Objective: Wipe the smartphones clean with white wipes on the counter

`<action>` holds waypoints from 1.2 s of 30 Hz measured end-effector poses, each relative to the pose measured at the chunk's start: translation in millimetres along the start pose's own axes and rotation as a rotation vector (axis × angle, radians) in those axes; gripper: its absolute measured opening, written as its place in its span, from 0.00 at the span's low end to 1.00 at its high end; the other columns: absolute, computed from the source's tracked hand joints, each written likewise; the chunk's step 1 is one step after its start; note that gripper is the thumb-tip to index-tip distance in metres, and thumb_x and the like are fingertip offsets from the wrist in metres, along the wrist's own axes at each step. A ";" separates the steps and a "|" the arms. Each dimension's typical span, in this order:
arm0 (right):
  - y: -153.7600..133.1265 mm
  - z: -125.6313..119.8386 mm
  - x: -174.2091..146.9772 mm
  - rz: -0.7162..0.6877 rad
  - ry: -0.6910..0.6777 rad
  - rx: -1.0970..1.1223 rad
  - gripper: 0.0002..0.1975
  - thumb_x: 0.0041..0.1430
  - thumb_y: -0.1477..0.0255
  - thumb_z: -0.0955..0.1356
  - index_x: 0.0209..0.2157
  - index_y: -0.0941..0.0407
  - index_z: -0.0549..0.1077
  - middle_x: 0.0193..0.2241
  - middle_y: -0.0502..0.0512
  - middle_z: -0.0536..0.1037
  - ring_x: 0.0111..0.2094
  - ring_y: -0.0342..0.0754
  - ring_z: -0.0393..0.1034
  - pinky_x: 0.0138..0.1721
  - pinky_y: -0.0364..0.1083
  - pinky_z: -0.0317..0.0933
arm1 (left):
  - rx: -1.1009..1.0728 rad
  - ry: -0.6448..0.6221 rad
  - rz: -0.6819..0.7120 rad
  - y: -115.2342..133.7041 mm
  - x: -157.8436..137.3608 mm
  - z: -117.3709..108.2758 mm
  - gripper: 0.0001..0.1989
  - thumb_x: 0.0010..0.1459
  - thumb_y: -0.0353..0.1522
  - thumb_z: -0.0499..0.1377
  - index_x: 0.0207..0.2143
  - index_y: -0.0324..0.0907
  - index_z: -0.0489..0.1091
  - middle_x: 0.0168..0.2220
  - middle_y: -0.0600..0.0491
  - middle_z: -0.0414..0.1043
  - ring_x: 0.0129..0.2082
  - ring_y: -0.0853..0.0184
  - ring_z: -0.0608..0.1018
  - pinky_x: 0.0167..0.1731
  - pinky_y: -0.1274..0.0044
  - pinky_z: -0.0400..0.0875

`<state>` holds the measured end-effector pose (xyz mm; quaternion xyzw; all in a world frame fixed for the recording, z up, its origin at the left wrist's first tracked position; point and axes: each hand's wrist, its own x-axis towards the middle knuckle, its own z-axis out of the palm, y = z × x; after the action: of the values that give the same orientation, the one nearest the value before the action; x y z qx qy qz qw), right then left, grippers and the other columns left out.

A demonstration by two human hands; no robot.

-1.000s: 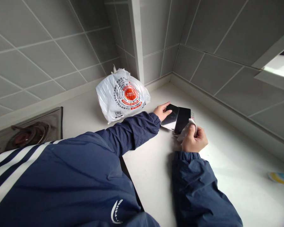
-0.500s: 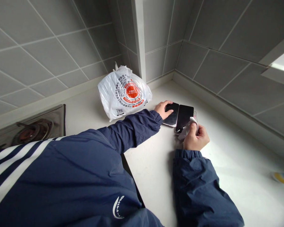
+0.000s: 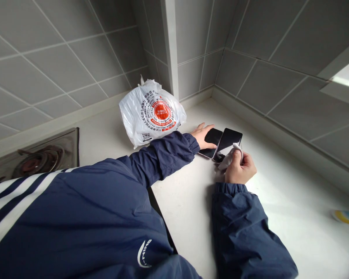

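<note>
Two dark-screened phones lie side by side on the white counter (image 3: pixel 186 193), touching or nearly touching. On the left phone (image 3: pixel 214 135) rests my left hand (image 3: pixel 201 136), its fingers spread over the far edge and its thumb across the screen. The right phone (image 3: pixel 232 136) is tilted clockwise, with a bright reflection on its glass. A crumpled white cloth or tissue (image 3: pixel 227 159) is pinched in my right hand (image 3: pixel 240 169), just at the near end of the right phone and covering part of it.
A white plastic bag (image 3: pixel 139 116) with red and black print stands left of the phones. Farther left is a gas stove (image 3: pixel 40 157). Grey tiled walls (image 3: pixel 250 31) meet behind the counter. A blurred yellow and blue item (image 3: pixel 347 217) lies at the far right.
Both phones have shifted and turned slightly clockwise, the far end of the right one swinging right. My left hand has moved a little right with them. My right hand still grips the cloth.
</note>
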<state>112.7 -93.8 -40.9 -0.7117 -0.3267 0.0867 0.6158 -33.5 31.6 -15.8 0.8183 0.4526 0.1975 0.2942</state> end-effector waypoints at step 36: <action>1.1 -21.4 39.2 0.232 -0.377 -0.424 0.34 0.44 0.51 0.75 0.46 0.61 0.79 0.35 0.63 0.82 0.37 0.58 0.76 0.42 0.54 0.68 | -0.322 0.156 0.621 29.3 -35.3 51.7 0.26 0.49 0.23 0.53 0.52 0.42 0.71 0.54 0.44 0.72 0.59 0.59 0.73 0.62 0.64 0.65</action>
<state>154.7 -88.9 -26.2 -0.8281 -0.3628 0.2168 0.3683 -2.8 -26.5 -37.1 0.8424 0.1666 0.4083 0.3098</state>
